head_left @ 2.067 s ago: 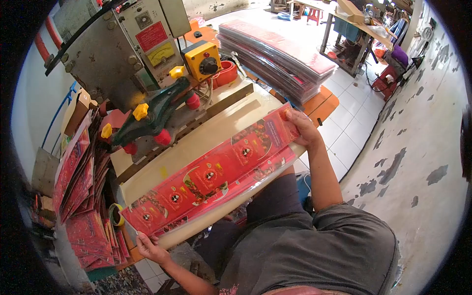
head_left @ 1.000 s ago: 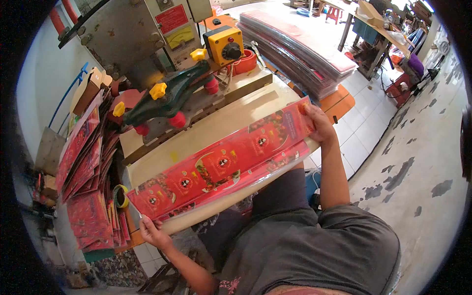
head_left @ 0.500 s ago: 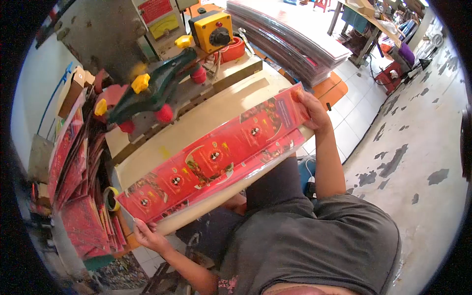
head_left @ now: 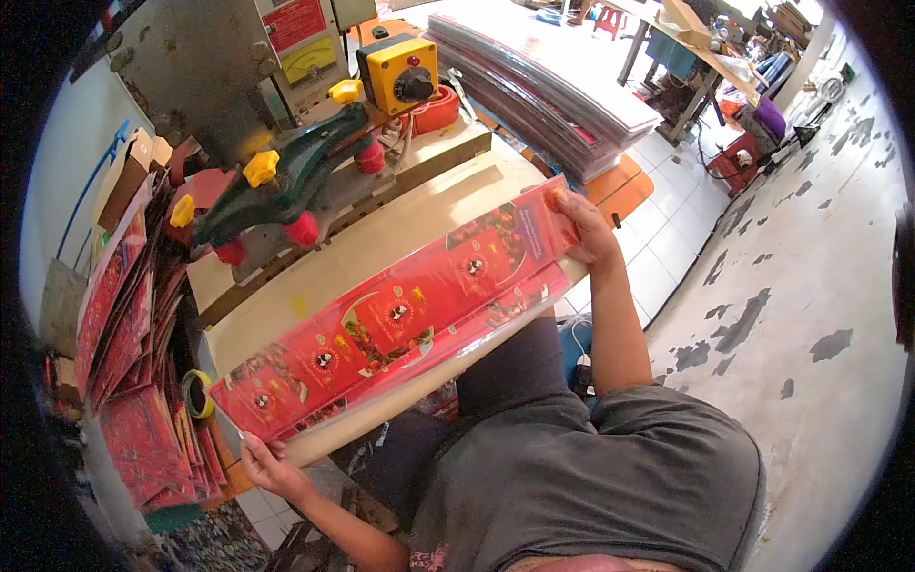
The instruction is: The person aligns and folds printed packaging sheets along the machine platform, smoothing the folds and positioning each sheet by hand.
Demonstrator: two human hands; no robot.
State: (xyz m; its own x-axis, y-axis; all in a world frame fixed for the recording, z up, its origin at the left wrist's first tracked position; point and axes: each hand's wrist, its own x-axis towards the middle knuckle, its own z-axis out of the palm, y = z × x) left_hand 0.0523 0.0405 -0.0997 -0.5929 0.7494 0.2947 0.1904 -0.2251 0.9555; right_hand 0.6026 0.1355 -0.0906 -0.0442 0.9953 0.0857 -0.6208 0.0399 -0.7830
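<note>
A long strip of red printed plastic packaging (head_left: 391, 315), with food pictures and repeated round logos, lies slanted across the front of a cream machine table. My right hand (head_left: 589, 234) grips its upper right end, thumb on top. At the lower left corner, my left hand (head_left: 272, 467) has its fingers pinched at the strip's edge. A second layer of red printed film (head_left: 510, 310) shows beneath the strip along the side nearest me, with a shiny clear edge. Behind the strip stands the machine's dark green clamp bar (head_left: 286, 181) with yellow knobs.
Stacked red printed packaging (head_left: 143, 429) and a yellow-rimmed tape roll (head_left: 198, 393) are at the left. A yellow control box (head_left: 398, 76) with a black dial sits on the machine. Behind it lies a tall pile of flat sheets (head_left: 543, 95). A peeling wall (head_left: 762, 315) runs along the right.
The whole view has shifted slightly, so everything appears a little further left. Both hands keep their places on the strip, which stays about where it was on the table.
</note>
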